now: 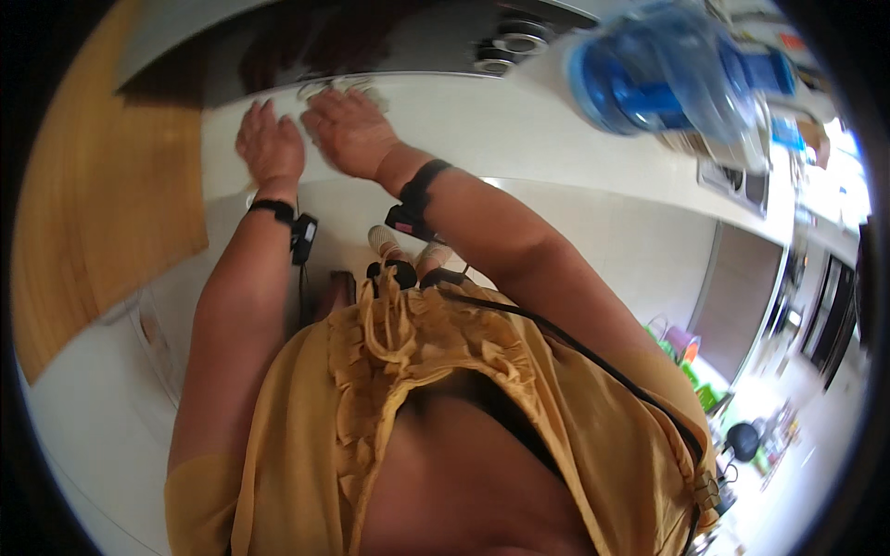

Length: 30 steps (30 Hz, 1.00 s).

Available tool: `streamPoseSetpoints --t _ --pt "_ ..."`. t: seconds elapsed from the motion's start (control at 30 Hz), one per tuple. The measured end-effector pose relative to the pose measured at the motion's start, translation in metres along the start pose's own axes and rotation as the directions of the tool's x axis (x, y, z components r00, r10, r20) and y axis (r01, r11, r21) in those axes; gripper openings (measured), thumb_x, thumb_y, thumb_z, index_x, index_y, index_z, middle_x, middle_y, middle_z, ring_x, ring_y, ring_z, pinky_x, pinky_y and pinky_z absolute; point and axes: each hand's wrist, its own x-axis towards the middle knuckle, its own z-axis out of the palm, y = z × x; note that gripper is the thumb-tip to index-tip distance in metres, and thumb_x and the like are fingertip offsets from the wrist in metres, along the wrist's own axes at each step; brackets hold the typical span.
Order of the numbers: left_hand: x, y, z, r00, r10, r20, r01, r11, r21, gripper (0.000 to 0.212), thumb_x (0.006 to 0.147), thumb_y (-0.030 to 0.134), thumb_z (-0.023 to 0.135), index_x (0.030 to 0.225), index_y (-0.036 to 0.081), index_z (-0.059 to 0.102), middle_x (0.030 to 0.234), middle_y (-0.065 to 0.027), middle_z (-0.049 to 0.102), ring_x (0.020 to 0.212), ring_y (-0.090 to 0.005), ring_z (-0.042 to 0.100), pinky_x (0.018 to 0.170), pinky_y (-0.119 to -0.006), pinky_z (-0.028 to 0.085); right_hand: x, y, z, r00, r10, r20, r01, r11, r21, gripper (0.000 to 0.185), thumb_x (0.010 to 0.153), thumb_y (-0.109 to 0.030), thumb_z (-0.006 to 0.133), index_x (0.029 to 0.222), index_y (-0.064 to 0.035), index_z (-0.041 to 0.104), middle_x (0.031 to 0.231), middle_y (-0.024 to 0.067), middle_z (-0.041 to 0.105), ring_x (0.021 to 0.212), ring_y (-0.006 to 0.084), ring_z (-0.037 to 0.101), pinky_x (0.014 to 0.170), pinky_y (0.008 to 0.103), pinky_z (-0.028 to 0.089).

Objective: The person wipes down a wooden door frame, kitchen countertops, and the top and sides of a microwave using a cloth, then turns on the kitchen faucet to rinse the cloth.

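Observation:
My left hand (pixel 270 144) is over the pale countertop (pixel 452 128), back up and fingers pointing away from me, with its thumb apart and nothing seen in it. Close on its right, my right hand (pixel 354 132) is spread palm down near the counter's back edge. A pale, blurred item (pixel 375 97), perhaps a cloth, shows beyond the right fingers. Whether that hand grips it is hidden. Past both hands runs a black glossy cooktop (pixel 389 38), with round dark knobs (pixel 521 40) at its right part.
A blue water jug (pixel 626 90) stands out at the upper right, near a sink (pixel 735 184). A wooden panel (pixel 118 208) borders the counter on the left. Light cabinet fronts (pixel 612 208) lie below the counter. Green baskets (pixel 706 396) are at far right.

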Motion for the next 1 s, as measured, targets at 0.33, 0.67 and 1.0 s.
streamPoseSetpoints --t 0.33,0.67,1.0 --pt "0.001 -0.001 0.000 0.998 0.055 -0.011 -0.054 0.998 0.030 0.049 0.104 0.029 0.051 0.148 0.006 0.054 0.159 -0.0162 0.047 0.151 -0.0339 0.036 0.125 -0.052 0.022 -0.142 0.099 -0.123 0.951 0.264 -0.159 -0.281 0.955 -0.098 0.041 0.090 -0.017 0.065 0.131 -0.0111 0.063 0.139 0.0116 0.061 0.134 0.0336 0.055 0.116 0.0552 0.037" --pt "0.000 0.008 -0.007 0.999 0.034 0.018 -0.035 0.999 0.024 0.051 0.103 0.026 0.055 0.149 0.005 0.050 0.160 -0.0178 0.045 0.151 -0.0350 0.035 0.125 -0.052 0.022 -0.184 0.129 -0.161 0.847 0.494 -0.194 -0.525 0.834 -0.169 0.052 0.091 -0.013 0.065 0.143 -0.0131 0.060 0.149 0.0273 0.051 0.140 0.0484 0.046 0.119 0.0559 0.036" --pt "0.000 0.012 -0.004 1.000 0.023 0.014 -0.024 0.999 0.041 0.051 0.100 0.025 0.056 0.147 0.006 0.052 0.159 -0.0168 0.045 0.151 -0.0344 0.036 0.125 -0.050 0.021 -0.065 0.249 -0.135 0.901 0.423 -0.091 -0.432 0.893 -0.129 0.048 0.099 -0.017 0.055 0.147 -0.0113 0.055 0.152 0.0189 0.053 0.145 0.0388 0.044 0.121 0.0492 0.034"
